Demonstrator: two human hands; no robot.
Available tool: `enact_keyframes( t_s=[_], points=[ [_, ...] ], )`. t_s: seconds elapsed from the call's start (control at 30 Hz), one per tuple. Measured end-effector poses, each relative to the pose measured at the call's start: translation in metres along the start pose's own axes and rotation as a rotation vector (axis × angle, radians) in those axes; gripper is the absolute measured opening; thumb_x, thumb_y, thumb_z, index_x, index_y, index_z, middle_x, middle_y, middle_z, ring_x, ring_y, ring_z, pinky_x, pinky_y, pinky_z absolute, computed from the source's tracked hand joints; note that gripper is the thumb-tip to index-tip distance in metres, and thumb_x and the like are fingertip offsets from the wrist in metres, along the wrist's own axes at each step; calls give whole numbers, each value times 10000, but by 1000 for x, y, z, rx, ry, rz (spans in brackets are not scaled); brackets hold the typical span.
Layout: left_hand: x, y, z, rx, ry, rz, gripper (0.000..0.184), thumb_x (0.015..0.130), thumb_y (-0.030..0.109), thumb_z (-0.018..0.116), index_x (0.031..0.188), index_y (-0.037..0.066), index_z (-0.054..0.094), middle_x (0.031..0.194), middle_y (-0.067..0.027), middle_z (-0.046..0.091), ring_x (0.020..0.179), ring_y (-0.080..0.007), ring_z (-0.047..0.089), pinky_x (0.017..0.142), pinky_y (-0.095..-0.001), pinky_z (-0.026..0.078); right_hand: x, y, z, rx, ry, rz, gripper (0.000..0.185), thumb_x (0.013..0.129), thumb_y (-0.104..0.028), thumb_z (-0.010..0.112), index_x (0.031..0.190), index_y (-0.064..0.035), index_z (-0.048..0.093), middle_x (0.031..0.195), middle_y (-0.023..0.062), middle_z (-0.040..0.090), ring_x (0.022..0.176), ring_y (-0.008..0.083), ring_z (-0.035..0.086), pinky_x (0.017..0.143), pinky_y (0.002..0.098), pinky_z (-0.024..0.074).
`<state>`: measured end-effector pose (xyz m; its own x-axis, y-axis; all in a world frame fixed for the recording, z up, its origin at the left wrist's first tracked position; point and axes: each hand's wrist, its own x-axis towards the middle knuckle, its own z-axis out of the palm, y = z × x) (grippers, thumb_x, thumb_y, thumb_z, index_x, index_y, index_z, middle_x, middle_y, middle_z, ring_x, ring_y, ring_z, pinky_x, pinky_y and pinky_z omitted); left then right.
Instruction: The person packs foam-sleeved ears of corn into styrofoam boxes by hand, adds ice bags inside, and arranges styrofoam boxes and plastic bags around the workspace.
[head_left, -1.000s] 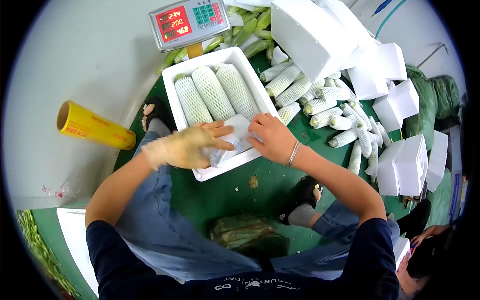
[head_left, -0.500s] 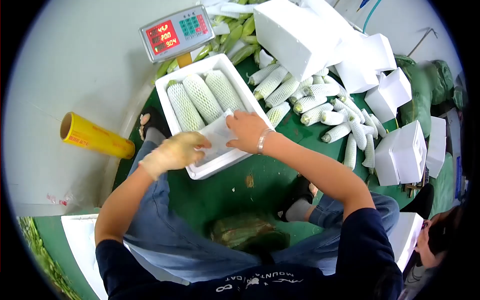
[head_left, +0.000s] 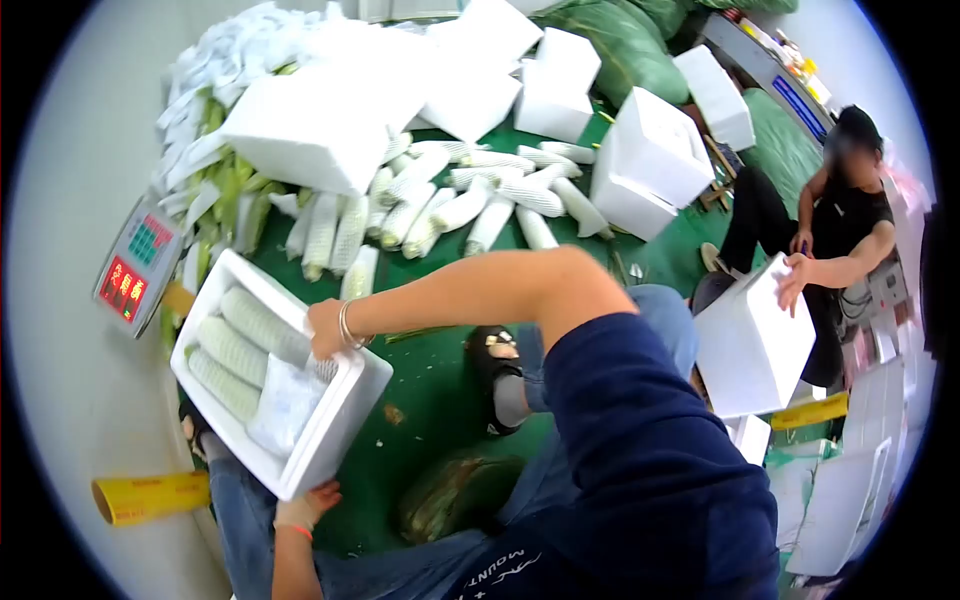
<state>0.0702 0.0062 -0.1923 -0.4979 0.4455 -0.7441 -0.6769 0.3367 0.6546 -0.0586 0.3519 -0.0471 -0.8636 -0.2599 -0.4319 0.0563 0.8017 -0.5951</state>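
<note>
A white foam box (head_left: pixel 335 425) is tilted between my hands. Three net-wrapped ears of corn (head_left: pixel 232 352) lie in it, beside a clear plastic pack (head_left: pixel 286 402). My right hand (head_left: pixel 328 328) grips the box's far right rim. Under the near corner, my left hand (head_left: pixel 308 505) holds the box from below, its fingers partly hidden. The digital scale (head_left: pixel 138 265) with red digits stands left of the box.
Net-wrapped corn (head_left: pixel 405 215), foam boxes (head_left: pixel 310 110) and green sacks (head_left: pixel 620 50) lie beyond. A yellow roll (head_left: pixel 155 497) stands at left. A co-worker (head_left: pixel 850 210) sits at right, touching another foam box (head_left: pixel 755 340).
The view has swung to the right. My hands have left the plastic pack for the box's rim and underside, and the box is now tilted. The co-worker has come fully into view.
</note>
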Motion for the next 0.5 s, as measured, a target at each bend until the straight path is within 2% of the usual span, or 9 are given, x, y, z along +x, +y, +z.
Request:
enact_keyframes(
  t_s=[0.03,0.07,0.1,0.13,0.27,0.3,0.33,0.37,0.5],
  points=[
    [-11,15,39,929,-37,216,519,849,485,565,1192,97,596,1184,-152,586,1130,-310,515,954,-460,393,-32,-11,-18,24,-14,87,386,591,-252,697,817,61,682,897,219,685,851,338,680,683,392,538],
    [-23,31,78,1403,34,449,539,820,492,615,1223,134,597,1286,-106,556,1245,-290,449,1073,-431,327,-61,-12,-36,-14,-40,99,378,596,-242,702,841,46,691,875,215,687,822,342,681,672,403,539],
    [-55,86,136,1290,-12,313,543,829,478,613,1258,148,573,1354,-105,499,1277,-297,404,1092,-437,298,-99,-13,-56,-16,-57,177,349,618,-221,695,853,37,693,838,200,687,774,318,684,644,398,540],
    [-50,71,163,1580,145,804,535,886,433,549,1321,123,507,1377,-86,472,1282,-295,398,1093,-430,303,-135,-5,-74,54,-79,192,296,644,-194,679,836,32,690,804,181,684,727,287,682,611,390,536],
    [-30,110,264,775,-53,686,506,898,339,542,1332,86,487,1373,-96,477,1274,-284,415,1086,-411,317,-264,71,-110,129,19,368,363,670,-231,648,904,46,646,808,214,674,733,311,676,661,406,528],
    [-19,129,287,698,-87,732,499,900,315,541,1335,76,482,1372,-99,479,1271,-281,419,1085,-406,321,-294,93,-112,112,153,404,407,671,-243,647,958,45,630,846,225,674,773,318,675,693,407,528],
    [-7,151,309,660,-116,802,493,903,292,539,1338,67,477,1370,-102,480,1269,-278,423,1083,-401,324,-318,132,-104,92,408,317,341,682,-236,636,796,85,648,802,239,673,742,333,680,645,393,546],
    [4,178,334,636,-150,893,487,906,268,537,1341,58,472,1369,-104,482,1267,-275,428,1081,-396,328,-349,144,-117,184,476,345,408,658,-253,657,874,93,642,826,241,671,753,321,677,659,370,537],
    [57,295,440,656,-216,1317,468,918,174,531,1353,20,452,1365,-115,487,1258,-264,445,1074,-377,342,-423,238,-164,696,945,312,342,665,-103,661,962,65,651,828,120,667,693,188,623,639,310,509]
  ],
)
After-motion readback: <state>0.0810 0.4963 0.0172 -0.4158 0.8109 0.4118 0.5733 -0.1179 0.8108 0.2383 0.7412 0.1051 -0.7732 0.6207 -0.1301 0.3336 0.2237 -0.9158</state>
